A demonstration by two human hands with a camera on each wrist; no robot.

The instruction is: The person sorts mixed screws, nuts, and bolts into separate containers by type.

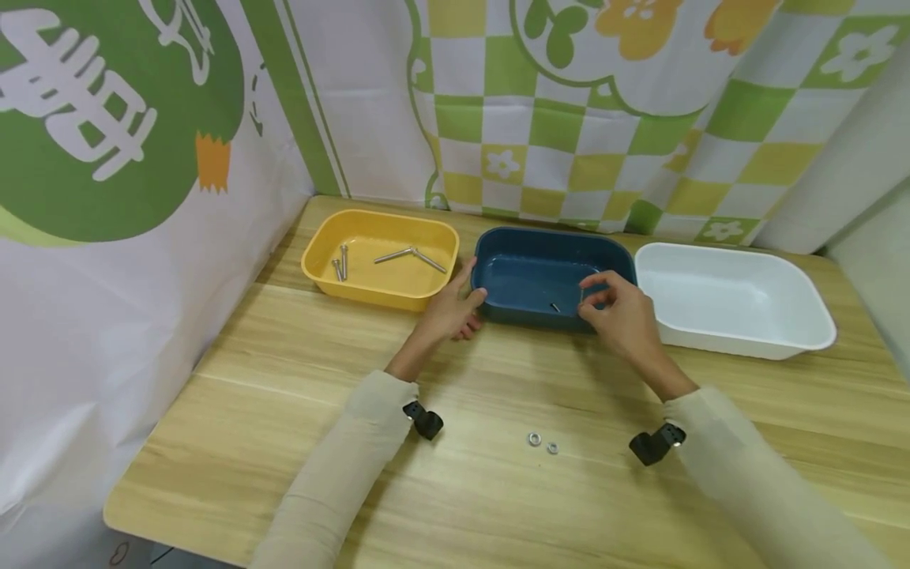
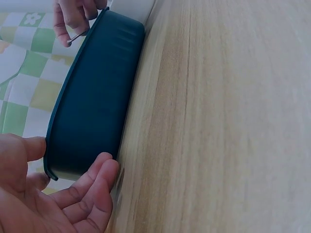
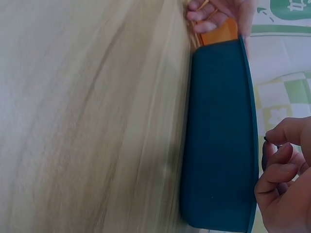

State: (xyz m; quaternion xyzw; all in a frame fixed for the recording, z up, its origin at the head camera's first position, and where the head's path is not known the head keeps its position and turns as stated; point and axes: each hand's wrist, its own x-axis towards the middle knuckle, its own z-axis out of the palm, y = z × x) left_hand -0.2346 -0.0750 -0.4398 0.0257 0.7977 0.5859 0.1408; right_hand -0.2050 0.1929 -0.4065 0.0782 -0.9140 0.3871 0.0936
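Note:
In the head view, my right hand (image 1: pixel 620 312) is over the front right of a dark blue bin (image 1: pixel 522 237). Its thumb and fingertips pinch a thin metal screw (image 2: pixel 77 37), mostly covered by the fingers. A small dark screw (image 1: pixel 554 307) lies on the bin's floor. My left hand (image 1: pixel 449 310) holds the bin's left front corner, thumb at the rim and forefinger along the end wall. Its other fingers curl loosely beside the lower wall, as the left wrist view shows.
A yellow bin (image 1: pixel 377 294) with several long bolts (image 1: pixel 394 255) stands left of the blue one. To the right is a white bin (image 1: pixel 732 340). Two metal nuts (image 1: pixel 535 438) lie on the wooden table (image 1: pixel 483 506). A patterned curtain (image 1: pixel 526 126) hangs behind.

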